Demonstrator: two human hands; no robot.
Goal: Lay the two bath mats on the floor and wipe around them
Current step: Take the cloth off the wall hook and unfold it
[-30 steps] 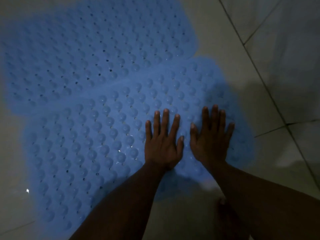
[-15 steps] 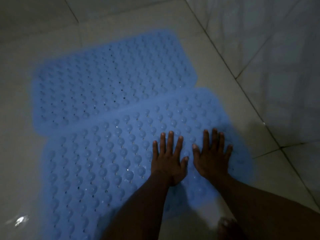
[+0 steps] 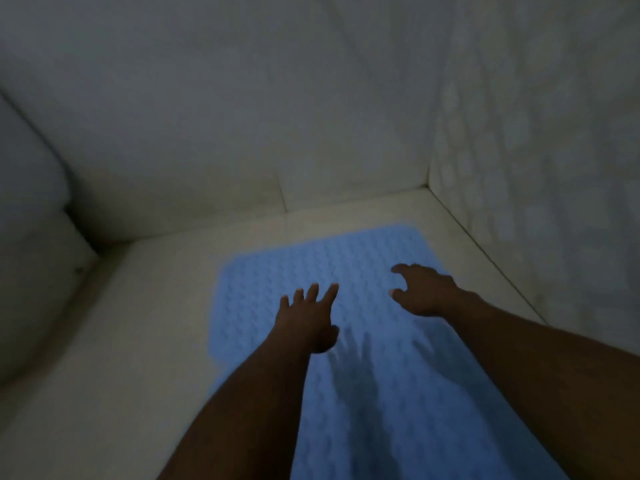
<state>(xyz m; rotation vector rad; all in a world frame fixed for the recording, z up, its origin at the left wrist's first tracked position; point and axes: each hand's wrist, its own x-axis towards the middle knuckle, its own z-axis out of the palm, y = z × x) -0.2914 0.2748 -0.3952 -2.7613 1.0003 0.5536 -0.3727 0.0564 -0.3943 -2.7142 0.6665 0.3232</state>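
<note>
The frame is dim and smeared, so fine detail is lost. A blue mat (image 3: 349, 258) with a bumpy surface lies flat on the pale floor (image 3: 156, 306), its rounded far end near the corner where the back wall (image 3: 242, 116) meets the right wall (image 3: 536, 168), with a strip of bare floor between it and each wall. The mat runs from there toward the bottom edge of the view; the blur does not let me tell whether the blue area is one mat or two laid together. Both bare arms reach forward over it. The left hand (image 3: 306, 323) is released, palm down, with its fingers (image 3: 313, 292) straight and spread, pointing toward the far end, over the mat's left half. The right hand (image 3: 424, 291) is over the mat's right half, near its right edge; its fingers are loosely hooked and the thumb stands apart from them, and it grasps nothing. Dark hand-shaped shadows (image 3: 360, 368) fall on the mat just below the hands; whether either hand touches the surface cannot be told. At the far left a pale rounded fixture (image 3: 34, 237) stands against the back wall, well apart from the mat.
</note>
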